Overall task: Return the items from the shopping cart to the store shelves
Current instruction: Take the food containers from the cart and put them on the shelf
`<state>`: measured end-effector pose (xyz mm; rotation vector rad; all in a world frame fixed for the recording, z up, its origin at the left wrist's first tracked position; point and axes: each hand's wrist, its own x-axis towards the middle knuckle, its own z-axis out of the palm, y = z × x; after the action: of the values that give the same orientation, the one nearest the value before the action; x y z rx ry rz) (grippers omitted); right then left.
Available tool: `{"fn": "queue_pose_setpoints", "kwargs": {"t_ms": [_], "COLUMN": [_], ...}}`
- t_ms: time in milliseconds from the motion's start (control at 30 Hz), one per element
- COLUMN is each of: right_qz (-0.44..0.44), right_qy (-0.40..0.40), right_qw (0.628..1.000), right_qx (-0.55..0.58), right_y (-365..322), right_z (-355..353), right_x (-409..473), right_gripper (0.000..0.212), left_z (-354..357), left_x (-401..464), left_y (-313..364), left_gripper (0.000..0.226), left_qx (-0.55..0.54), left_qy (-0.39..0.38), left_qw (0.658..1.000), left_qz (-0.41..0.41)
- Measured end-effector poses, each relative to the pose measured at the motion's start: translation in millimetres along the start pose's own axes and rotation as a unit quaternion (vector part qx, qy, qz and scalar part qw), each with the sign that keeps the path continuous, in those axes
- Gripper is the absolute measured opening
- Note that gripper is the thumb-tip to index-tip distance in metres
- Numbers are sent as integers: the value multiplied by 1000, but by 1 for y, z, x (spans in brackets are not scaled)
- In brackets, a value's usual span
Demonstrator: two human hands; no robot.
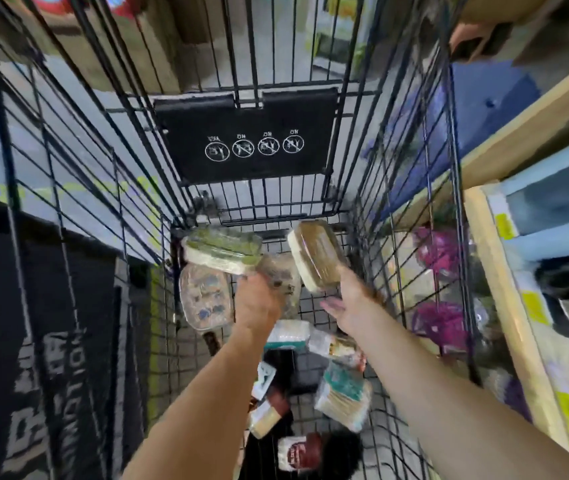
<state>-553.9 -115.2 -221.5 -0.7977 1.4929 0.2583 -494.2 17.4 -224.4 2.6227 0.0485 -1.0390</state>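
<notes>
I look down into a black wire shopping cart (78, 188). My left hand (258, 303) grips a clear pack with green and white contents (222, 249), lifted above the cart floor. My right hand (352, 306) holds a clear pack with brown contents (316, 254) by its near end, tilted up. A flat pale pack with blue marks (203, 296) lies on the cart floor under my left hand. Several more packaged goods (343, 396) lie nearer me in the cart.
A black flap with white warning icons (246, 140) hangs at the cart's far end. Wooden store shelves (504, 289) with yellow price tags stand close on the right, with purple-topped items (438, 251) behind the cart wire. A dark mat (16, 341) lies on the left floor.
</notes>
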Motion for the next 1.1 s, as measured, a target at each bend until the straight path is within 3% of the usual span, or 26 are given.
{"fn": "queue_pose_setpoints", "kwargs": {"t_ms": [100, 200, 267, 367, 433, 533, 633, 767, 867, 1000, 1100], "right_qz": [28, 38, 35, 26, 22, 6, -1, -27, -66, -207, -323], "right_qy": [-4, -15, -22, -40, -56, -83, -103, -132, -135, -139, -137], "right_qw": [999, 997, 997, 995, 993, 987, 977, 965, 965, 951, 918], "right_qx": [40, 62, 71, 84, 98, 134, 188, 223, 216, 180, 187], "right_y": [7, 8, 8, 0, -3, -2, 3, 0, -9, -29, -44], "right_z": [7, 7, 6, 7, 5, -3, -16, -29, -45, -86, -137], "right_x": [19, 21, 20, 6, -11, -42, -71, -135, -196, -273, -328], "right_gripper": [51, 25, 19, 24, 20, 18, 21, 23, 17, 7, 28], "left_z": [19, 39, 44, 37, 34, 23, 2, -48, -81, -116, -138], "left_x": [8, 12, 15, 15, 16, 5, -24, -79, -126, -192, -255], "left_y": [-6, -13, -15, -10, -5, 8, 15, 20, 26, 54, 92], "left_gripper": [77, 92, 100, 109, 99, 47, 23, 29, 33, 27, 29], "left_qx": [9, -74, -141, -72, -54, -150, -212, -379, -439, -507, -516], "left_qy": [-17, -4, 3, -1, -26, -57, -59, -36, -44, -70, -74], "left_qw": [1000, 997, 989, 994, 994, 984, 975, 925, 897, 857, 842], "left_qz": [-16, -24, -38, -78, -91, -71, -39, -13, 30, 65, 137]}}
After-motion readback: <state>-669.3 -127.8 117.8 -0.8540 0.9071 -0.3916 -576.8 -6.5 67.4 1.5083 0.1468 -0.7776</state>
